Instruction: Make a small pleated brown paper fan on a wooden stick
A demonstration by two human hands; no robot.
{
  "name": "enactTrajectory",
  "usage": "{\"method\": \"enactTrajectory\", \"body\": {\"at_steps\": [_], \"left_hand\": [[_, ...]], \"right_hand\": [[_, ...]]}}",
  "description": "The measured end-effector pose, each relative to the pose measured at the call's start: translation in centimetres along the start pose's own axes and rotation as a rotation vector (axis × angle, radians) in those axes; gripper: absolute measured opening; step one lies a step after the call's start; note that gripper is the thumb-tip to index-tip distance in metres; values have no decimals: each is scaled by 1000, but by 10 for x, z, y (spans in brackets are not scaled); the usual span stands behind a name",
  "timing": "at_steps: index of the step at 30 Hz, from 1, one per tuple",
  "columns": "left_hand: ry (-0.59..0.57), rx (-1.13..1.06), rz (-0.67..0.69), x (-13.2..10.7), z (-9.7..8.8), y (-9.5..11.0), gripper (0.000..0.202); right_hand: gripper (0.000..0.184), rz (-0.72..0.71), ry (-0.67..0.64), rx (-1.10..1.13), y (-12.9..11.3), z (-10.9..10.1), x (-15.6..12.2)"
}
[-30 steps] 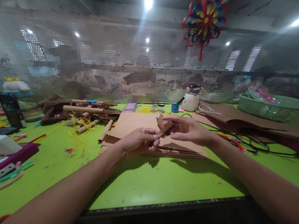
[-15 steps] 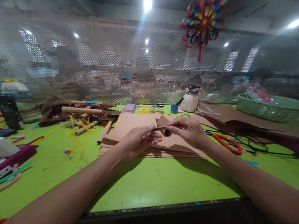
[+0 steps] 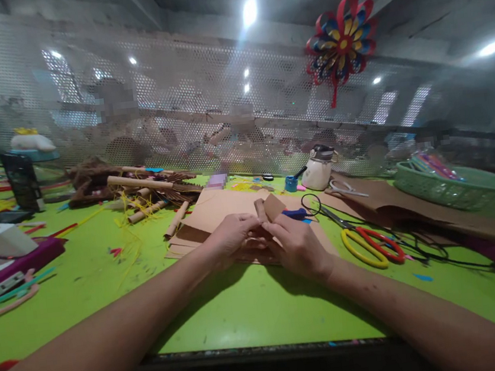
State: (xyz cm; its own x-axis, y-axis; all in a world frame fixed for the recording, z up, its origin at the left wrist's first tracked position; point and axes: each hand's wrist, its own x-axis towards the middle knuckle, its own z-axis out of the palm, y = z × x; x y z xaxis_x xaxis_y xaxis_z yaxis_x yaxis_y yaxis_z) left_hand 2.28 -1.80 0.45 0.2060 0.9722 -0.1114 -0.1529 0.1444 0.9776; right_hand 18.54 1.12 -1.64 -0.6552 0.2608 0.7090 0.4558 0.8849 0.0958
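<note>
My left hand (image 3: pixel 231 238) and my right hand (image 3: pixel 296 245) meet over a stack of brown paper sheets (image 3: pixel 221 209) on the green table (image 3: pixel 225 307). Both hands pinch a small folded piece of brown paper (image 3: pixel 269 208) that sticks up between them. My fingers are curled round its lower part, which is hidden. A blue marker (image 3: pixel 294 213) lies on the sheets just right of the folded piece.
Scissors (image 3: pixel 363 242) with red and yellow handles lie right of my right hand, black cables beyond. A green basket (image 3: pixel 453 186) stands at far right. A white jar (image 3: pixel 317 168), rolled paper tubes (image 3: pixel 145 188), a phone (image 3: pixel 23 181) and a perforated screen (image 3: pixel 175 98) with a paper pinwheel (image 3: pixel 340 35) are behind.
My hands have dropped lower onto the paper stack and moved closer together. The folded brown piece now stands upright between them. The scissors to the right are now fully uncovered.
</note>
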Motion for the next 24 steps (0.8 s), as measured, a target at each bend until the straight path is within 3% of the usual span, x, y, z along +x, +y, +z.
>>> {"method": "enactTrajectory", "body": {"at_steps": [2, 4, 8, 11, 16, 20, 24], "left_hand": [[63, 149, 5, 2, -2, -1, 14], [127, 389, 93, 4, -2, -2, 15], [194, 865, 330, 2, -4, -4, 19], [220, 1069, 443, -1, -4, -6, 20], [242, 1109, 596, -3, -4, -10, 19], [203, 1145, 589, -2, -3, -12, 18], [196, 1179, 611, -3, -3, -13, 15]], "right_hand": [[20, 26, -45, 71, -3, -2, 0], [23, 67, -60, 173, -3, -6, 1], [16, 207, 53, 341, 10, -13, 6], [26, 319, 88, 388, 27, -13, 8], [35, 273, -39, 441, 41, -7, 5], [36, 282, -96, 466, 38, -5, 3], [31, 332, -72, 519, 37, -5, 4]]}}
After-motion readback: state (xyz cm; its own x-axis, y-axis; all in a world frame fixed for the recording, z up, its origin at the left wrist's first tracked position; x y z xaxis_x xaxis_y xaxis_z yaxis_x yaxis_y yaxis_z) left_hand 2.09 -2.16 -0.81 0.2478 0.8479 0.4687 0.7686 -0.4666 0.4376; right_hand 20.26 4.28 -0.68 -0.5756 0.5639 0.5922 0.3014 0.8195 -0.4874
